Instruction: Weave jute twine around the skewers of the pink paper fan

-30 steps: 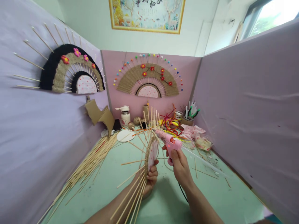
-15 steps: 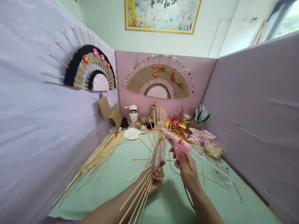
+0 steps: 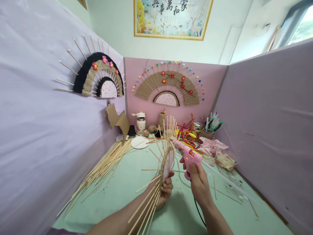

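My left hand (image 3: 167, 189) grips the lower part of a half-round piece (image 3: 168, 165) with a dotted pale face and a twine-wrapped rim. Thin wooden sticks (image 3: 146, 204) fan out from that rim, down, left and up. The piece stands on edge, tilted toward the right. My right hand (image 3: 197, 178) is closed round the handle of a pink glue gun (image 3: 189, 156) with a small light on. Its nozzle is at the top of the rim, by the upright sticks; whether it touches cannot be told. A clear glue stick (image 3: 220, 174) extends from the gun's rear.
Loose sticks (image 3: 105, 166) lie at left, beside a white disc (image 3: 140, 142). Behind are a white bottle (image 3: 141, 123), twine balls (image 3: 152, 128), coloured pipe cleaners (image 3: 190, 135) and a tool pot (image 3: 207, 133). Dotted cloth (image 3: 211, 146) lies at right. Fan decorations (image 3: 168, 83) hang behind.
The whole view has shifted slightly, with the scene sitting a little lower and further right. Both hands keep their hold on the half-round piece and the glue gun.
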Available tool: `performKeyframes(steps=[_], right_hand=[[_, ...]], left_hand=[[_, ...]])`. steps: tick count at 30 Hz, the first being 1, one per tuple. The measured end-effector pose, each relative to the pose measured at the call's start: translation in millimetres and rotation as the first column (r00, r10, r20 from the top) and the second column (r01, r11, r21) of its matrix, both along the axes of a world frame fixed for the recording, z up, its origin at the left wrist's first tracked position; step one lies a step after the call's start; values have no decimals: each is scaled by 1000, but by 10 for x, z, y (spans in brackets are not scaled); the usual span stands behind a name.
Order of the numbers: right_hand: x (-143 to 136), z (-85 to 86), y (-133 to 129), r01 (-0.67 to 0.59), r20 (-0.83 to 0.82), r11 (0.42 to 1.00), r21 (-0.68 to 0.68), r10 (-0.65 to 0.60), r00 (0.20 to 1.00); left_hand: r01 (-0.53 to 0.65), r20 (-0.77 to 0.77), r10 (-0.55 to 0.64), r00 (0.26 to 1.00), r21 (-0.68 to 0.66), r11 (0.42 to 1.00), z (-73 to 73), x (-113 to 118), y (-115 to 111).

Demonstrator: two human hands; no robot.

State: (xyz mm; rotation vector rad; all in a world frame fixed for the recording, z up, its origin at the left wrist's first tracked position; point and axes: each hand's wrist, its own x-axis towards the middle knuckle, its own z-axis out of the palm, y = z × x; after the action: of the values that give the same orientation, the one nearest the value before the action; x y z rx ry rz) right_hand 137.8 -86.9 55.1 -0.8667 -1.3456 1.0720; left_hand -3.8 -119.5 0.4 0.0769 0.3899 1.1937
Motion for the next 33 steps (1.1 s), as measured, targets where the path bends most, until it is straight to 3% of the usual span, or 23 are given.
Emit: performKeyframes(steps=[13, 25, 33], right_hand=[[15, -63, 29, -13, 15, 1000, -3, 13, 1000], [23, -63, 22, -7, 25, 1000, 0, 7, 1000], [22, -134, 59, 5, 11, 1000, 23, -5, 1000]], left_hand=[[53, 104, -56, 993, 32, 998, -200, -32, 99], [66, 137, -69, 988, 24, 998, -194, -32, 95], [80, 59, -83, 995, 53, 995, -192, -34, 103]])
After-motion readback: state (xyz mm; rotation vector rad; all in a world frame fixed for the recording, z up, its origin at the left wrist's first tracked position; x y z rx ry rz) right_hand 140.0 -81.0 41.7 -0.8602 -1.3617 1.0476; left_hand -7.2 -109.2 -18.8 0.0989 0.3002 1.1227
